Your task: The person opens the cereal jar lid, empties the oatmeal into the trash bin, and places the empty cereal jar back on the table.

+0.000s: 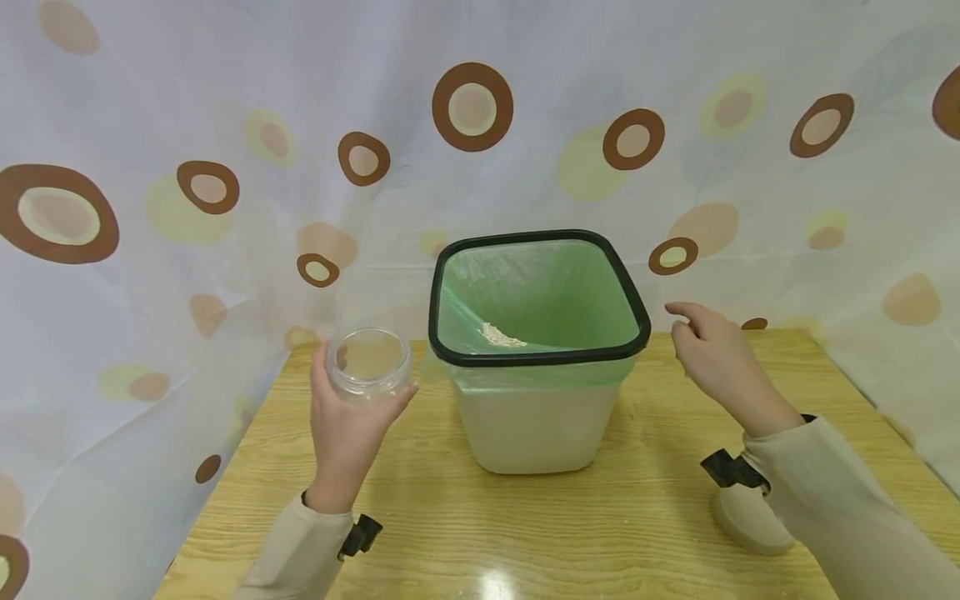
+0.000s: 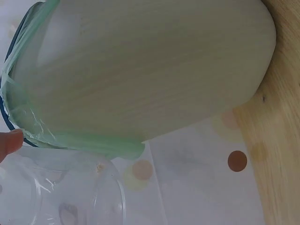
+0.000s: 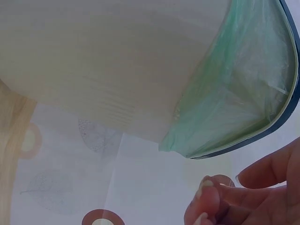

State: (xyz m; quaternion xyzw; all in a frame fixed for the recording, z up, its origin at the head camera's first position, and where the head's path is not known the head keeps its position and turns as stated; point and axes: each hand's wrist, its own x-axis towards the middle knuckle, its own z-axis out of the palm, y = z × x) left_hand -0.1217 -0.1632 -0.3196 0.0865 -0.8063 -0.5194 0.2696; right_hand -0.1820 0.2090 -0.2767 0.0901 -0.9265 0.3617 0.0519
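Note:
My left hand [image 1: 347, 421] grips a clear, round jar [image 1: 369, 385], its wide mouth uncovered and facing up, just left of the bin. A few pale specks cling to the jar's wall [image 2: 105, 187] in the left wrist view. The white trash bin [image 1: 536, 425] stands upright with a black rim [image 1: 540, 359] and a green bag lining it. Pale crumbs [image 1: 498, 336] lie in a small heap on the bag inside, near the front left. To the right of the rim, my right hand [image 1: 716, 358] hovers with loosely bent fingers and nothing in them.
A wooden table [image 1: 420, 533] bears the bin. Under my right forearm lies a pale, rounded object [image 1: 750, 521], partly covered by the sleeve. A white sheet [image 1: 525, 183] printed with brown and yellow circles hangs behind and along both sides.

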